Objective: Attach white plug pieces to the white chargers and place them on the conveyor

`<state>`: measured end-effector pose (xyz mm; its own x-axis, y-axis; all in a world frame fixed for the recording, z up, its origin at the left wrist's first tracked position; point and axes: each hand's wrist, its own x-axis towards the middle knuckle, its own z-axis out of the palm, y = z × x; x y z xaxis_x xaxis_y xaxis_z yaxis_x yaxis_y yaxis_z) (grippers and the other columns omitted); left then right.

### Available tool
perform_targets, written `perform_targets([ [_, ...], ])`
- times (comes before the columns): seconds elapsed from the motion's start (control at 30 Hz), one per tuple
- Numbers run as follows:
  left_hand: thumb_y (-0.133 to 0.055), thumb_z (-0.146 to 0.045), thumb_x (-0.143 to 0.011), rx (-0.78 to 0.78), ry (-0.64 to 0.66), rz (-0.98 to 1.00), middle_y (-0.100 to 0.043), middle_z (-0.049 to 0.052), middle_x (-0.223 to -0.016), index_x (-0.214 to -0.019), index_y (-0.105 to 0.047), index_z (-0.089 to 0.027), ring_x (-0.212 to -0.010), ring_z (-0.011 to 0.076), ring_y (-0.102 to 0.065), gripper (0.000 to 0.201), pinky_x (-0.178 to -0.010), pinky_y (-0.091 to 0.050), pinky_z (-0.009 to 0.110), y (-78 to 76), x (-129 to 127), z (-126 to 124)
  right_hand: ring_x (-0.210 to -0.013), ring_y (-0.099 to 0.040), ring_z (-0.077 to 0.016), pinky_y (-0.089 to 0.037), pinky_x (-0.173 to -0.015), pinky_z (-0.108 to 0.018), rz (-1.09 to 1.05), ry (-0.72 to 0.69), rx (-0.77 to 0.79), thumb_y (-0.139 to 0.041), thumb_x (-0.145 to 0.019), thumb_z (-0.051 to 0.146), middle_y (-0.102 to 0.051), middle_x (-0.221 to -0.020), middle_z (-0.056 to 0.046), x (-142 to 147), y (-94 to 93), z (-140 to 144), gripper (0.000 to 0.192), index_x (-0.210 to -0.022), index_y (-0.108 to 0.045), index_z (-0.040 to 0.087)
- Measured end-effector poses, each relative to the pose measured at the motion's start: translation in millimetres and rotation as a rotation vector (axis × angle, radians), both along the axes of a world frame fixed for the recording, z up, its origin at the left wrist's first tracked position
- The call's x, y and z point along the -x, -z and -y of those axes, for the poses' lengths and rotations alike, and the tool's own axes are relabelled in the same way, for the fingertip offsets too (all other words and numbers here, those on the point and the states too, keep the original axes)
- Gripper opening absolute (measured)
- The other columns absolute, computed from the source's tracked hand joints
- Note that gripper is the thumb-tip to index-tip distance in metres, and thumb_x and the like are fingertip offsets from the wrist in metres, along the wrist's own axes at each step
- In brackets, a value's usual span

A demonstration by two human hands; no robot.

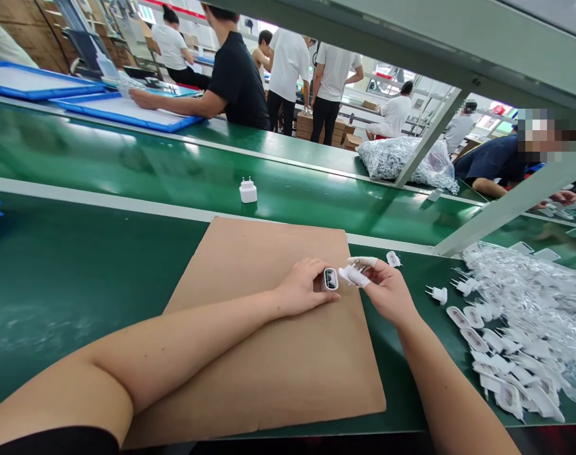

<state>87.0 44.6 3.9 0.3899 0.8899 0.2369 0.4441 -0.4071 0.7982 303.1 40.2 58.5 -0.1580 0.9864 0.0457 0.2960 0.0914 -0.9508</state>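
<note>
My left hand (pixel 304 287) rests on a brown cardboard sheet (pixel 250 366), its fingers closed around a white charger housing (pixel 331 279). The housing's open end faces right and shows dark parts inside. Just to the right, my right hand (pixel 387 287) pinches a white plug cap with metal pins (pixel 352 275) between thumb and fingers. White coverings wrap the thumb and a fingertip of that hand. A small gap separates the cap from the housing. Beyond my right hand a loose plug cap (pixel 393 259) lies on the green table.
Many white plug caps (pixel 506 354) spill from a clear plastic bag (pixel 529 284) at the right. A white charger (pixel 248 190) stands on the green belt (pixel 184 170) ahead. A slanted metal post (pixel 501 205) rises at the right. Across the belt, a person in black (pixel 238 76) works beside blue-rimmed trays (pixel 127 114).
</note>
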Motion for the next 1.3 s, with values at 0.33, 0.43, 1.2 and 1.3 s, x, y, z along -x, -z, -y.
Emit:
perform_targets([
  [0.33,-0.088,-0.033,-0.067,0.024,0.049,-0.003,-0.069,0.007,-0.118,-0.130,-0.064,-0.026,-0.112,0.0306,-0.060,0.068,-0.101,-0.049,0.045,-1.8,4.9,3.2,-0.057,-0.055,-0.0119,-0.046,-0.054,-0.028,-0.144,-0.004,0.095,-0.090,-0.069,0.045,-0.064,-0.075,0.001,2.9,0.6,-1.6,0.046,-0.106,-0.076,0.023],
  [0.43,-0.074,-0.021,-0.075,0.008,0.083,0.014,-0.071,0.006,-0.110,-0.127,-0.067,-0.025,-0.104,0.0271,-0.062,0.052,-0.096,-0.050,0.042,0.5,6.1,2.5,-0.063,-0.059,-0.0142,-0.051,-0.061,-0.031,-0.143,-0.054,0.132,-0.091,-0.069,0.046,-0.069,-0.079,-0.003,-0.6,0.4,-1.7,0.042,-0.097,-0.076,0.020],
  [1.2,-0.075,-0.040,-0.090,-0.083,0.069,0.052,-0.073,0.003,-0.088,-0.106,-0.078,-0.023,-0.090,0.0217,-0.061,0.024,-0.084,-0.047,0.035,5.3,-0.4,-0.9,-0.097,-0.061,-0.0253,-0.053,-0.082,-0.037,0.655,-0.263,-0.682,-0.056,-0.096,0.014,-0.064,-0.099,-0.008,-3.2,3.7,-1.5,0.024,-0.113,-0.071,0.024],
  [1.3,-0.077,-0.039,-0.090,-0.084,0.063,0.043,-0.074,0.003,-0.088,-0.107,-0.078,-0.022,-0.091,0.0221,-0.061,0.024,-0.085,-0.047,0.035,6.2,-0.9,-1.7,-0.095,-0.059,-0.0249,-0.050,-0.079,-0.036,0.674,-0.250,-0.749,-0.054,-0.096,0.010,-0.063,-0.099,-0.008,-2.2,-0.5,0.2,0.025,-0.112,-0.069,0.022],
])
